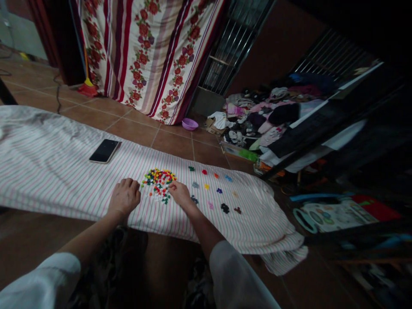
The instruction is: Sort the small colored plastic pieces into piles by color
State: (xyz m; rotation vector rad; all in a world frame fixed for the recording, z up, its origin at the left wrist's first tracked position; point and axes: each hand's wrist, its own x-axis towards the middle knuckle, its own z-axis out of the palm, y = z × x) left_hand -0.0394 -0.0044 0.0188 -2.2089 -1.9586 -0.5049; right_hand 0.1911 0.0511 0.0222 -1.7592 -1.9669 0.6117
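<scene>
A pile of small multicoloured pieces (pixel 158 177), perhaps beads or tiny bricks, lies on the striped cloth (pixel 64 171). Just left of it my left hand (pixel 125 196) rests palm down on the cloth, fingers loosely bent and slightly apart, with nothing seen in it. My right hand (pixel 180 193) is at the pile's right edge, thumb and forefinger pinched together; whatever is between them is too small to make out. Right of that hand, small same-coloured clusters are laid out in rows, among them a green cluster (pixel 191 168), a yellow cluster (pixel 206 186) and a black cluster (pixel 225 208).
A phone (pixel 104 151) lies on the cloth at the left. Beyond the cloth's far edge are a purple basin (pixel 189 124), a broom (pixel 87 88) and a hanging floral curtain (pixel 144 56). Heaped clothes (pixel 257 111) and a dark slanting frame (pixel 305 137) stand at the right.
</scene>
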